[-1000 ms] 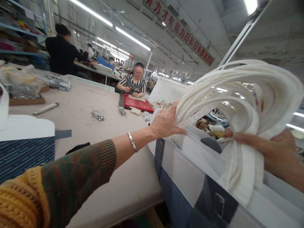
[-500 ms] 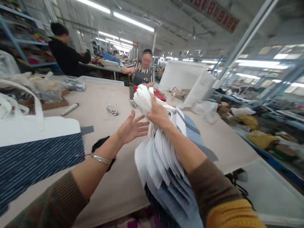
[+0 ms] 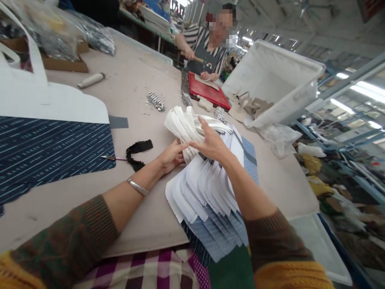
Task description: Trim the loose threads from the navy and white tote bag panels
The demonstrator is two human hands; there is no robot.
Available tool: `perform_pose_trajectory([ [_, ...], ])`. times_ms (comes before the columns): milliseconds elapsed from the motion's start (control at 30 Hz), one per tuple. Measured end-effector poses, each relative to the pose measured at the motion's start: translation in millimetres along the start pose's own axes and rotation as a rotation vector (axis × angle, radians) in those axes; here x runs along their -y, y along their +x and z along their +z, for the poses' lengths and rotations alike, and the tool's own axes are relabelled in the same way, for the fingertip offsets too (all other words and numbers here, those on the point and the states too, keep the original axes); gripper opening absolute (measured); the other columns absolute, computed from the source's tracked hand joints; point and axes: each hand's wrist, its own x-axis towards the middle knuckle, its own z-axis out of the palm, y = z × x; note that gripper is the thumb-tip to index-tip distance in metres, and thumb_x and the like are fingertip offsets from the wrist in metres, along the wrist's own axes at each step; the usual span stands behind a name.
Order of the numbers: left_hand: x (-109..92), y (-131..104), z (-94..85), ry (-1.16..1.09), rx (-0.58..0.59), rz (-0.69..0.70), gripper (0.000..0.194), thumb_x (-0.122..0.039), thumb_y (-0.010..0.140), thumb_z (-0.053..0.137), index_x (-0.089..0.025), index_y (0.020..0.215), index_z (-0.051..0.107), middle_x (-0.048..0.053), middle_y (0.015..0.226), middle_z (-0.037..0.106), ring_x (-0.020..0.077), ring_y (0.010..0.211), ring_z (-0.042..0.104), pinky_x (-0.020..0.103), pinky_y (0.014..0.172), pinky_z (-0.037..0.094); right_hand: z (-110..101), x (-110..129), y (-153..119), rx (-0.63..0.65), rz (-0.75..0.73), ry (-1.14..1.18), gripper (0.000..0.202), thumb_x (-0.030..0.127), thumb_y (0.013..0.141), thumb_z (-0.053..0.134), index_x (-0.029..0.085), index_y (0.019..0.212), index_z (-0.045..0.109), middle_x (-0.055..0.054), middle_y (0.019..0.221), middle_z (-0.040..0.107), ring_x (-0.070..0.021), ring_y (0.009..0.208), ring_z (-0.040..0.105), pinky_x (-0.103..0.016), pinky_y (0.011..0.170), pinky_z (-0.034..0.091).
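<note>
Black strap [image 3: 136,152] and scissors [image 3: 112,158] lie beside left hand [image 3: 171,155].

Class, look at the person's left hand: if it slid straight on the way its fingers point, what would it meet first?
The left hand points right, already touching the white handle bundle; probably nothing lies between.

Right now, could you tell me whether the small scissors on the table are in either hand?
No, the scissors lie on the table beside the black strip, while both hands rest on the bag stack.
</note>
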Motion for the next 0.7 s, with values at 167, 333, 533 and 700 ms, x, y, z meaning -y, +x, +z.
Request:
perform_pose_trajectory([
  [167, 3, 0, -6.1, -0.048, -0.022, 0.008, 0.043, -0.033, 0.089, 0.062, -0.02, 0.129, 0.052, 0.008, 0.113, 0.063, 0.018, 0.086, 0.064, 0.037, 0.073, 0.057, 3, 44, -113, -0.048, -0.051, -0.055, 0.093, 0.041, 0.08, 0.07, 0.018, 0.154, 0.018, -0.02, 0.157, 0.031, -0.0323, 0.147, 0.027, -0.054, 0.118, 0.026],
  [333, 8, 4, -10.9, -0.065, -0.031, 0.0, 0.042, -0.032, 0.089, 0.063, -0.02, 0.128, 0.053, 0.008, 0.114, 0.064, 0.0183, 0.086, 0.065, 0.037, 0.073, 0.057, 46, 71, -214, 0.123, -0.056, -0.214, 0.102, 0.031, 0.062, 0.082, 0.024, 0.149, 0.029, -0.02, 0.162, 0.013, -0.0448, 0.149, 0.004, -0.071, 0.111, 0.026],
  [533, 9, 4, -11.1, -0.065, -0.044, -0.01, 0.039, -0.033, 0.089, 0.062, -0.019, 0.125, 0.055, 0.008, 0.113, 0.064, 0.0184, 0.087, 0.065, 0.038, 0.073, 0.057, 68, 59, -245, -0.045, -0.057, -0.368, 0.072, 0.002, 0.07, 0.061, 0.014, 0.139, 0.043, -0.026, 0.156, 0.026, -0.0474, 0.147, 0.014, -0.072, 0.105, 0.035],
  [700, 9, 3, -11.5, -0.071, -0.048, -0.001, 0.039, -0.033, 0.089, 0.062, -0.019, 0.125, 0.055, 0.008, 0.113, 0.064, 0.0183, 0.087, 0.064, 0.037, 0.073, 0.057, 58, 50, -249, -0.126, -0.115, -0.371, 0.054, 0.0, 0.077, 0.049, 0.009, 0.129, 0.056, -0.022, 0.138, 0.055, -0.0372, 0.133, 0.048, -0.055, 0.101, 0.05],
])
